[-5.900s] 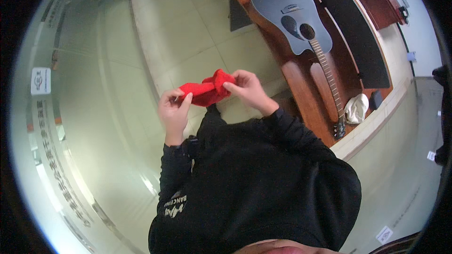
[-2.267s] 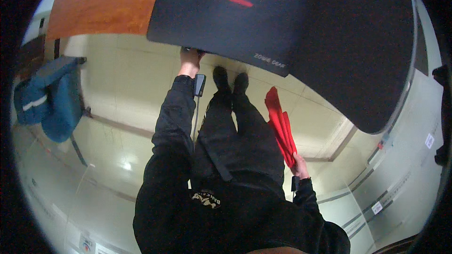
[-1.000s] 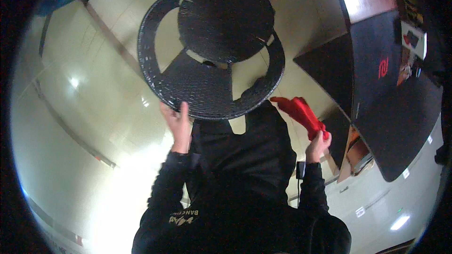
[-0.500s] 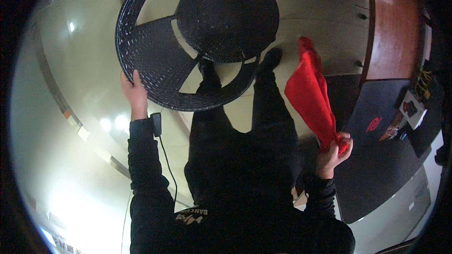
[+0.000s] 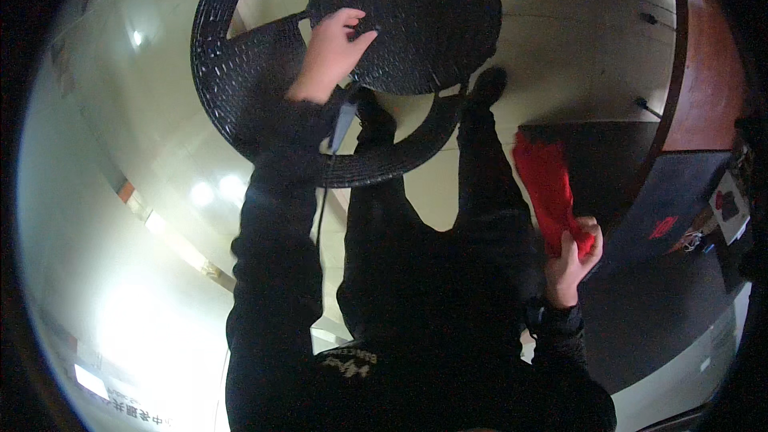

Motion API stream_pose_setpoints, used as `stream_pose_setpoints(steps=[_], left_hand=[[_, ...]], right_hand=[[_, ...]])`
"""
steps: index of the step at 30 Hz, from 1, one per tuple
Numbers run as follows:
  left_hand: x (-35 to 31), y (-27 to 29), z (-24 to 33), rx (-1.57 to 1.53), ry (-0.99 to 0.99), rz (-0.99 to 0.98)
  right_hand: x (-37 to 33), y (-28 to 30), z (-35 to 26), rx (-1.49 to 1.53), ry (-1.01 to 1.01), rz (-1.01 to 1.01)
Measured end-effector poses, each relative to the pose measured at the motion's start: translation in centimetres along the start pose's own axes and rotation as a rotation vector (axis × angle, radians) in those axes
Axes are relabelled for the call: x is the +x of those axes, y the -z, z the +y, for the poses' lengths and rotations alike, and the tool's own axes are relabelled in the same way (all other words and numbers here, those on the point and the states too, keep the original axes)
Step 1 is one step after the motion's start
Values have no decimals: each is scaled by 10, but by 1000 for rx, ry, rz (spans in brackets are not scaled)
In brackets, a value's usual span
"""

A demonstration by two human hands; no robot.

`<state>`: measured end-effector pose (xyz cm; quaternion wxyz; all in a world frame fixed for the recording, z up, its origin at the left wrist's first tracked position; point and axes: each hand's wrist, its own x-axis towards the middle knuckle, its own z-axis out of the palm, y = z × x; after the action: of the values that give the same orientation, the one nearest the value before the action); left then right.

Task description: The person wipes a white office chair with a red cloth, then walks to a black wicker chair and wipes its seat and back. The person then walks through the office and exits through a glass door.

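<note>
Office-like room, pale tiled floor (image 5: pixel 572 60), reddish-brown wooden desk (image 5: pixel 712 72), dark mouse pad (image 5: pixel 686 188), lettered glass partition (image 5: pixel 88 288), black wicker chair (image 5: pixel 436 16)

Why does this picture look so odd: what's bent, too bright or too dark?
Head view: the wooden desk edge bows toward the dark rim; head view, lower left: glare washes out detail; same head view: glints speckle the black wicker chair, while the black trousers sink into shadow and the red cloth looks dim.
</note>
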<state>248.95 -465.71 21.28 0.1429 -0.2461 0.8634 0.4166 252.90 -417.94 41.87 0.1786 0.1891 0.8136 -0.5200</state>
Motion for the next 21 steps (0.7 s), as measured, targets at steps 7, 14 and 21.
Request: stream_pose_setpoints(steps=[7, 14, 21], left_hand=[[59, -101, -90, 55, 11, 18], [33, -80, -27, -543, 173, 62], [-74, 34, 125, -1996, -43, -299]], right_hand=[[6, 13, -21, -230, 138, -75], [6, 12, -20, -160, 70, -56], [4, -6, -26, -92, 48, -139]])
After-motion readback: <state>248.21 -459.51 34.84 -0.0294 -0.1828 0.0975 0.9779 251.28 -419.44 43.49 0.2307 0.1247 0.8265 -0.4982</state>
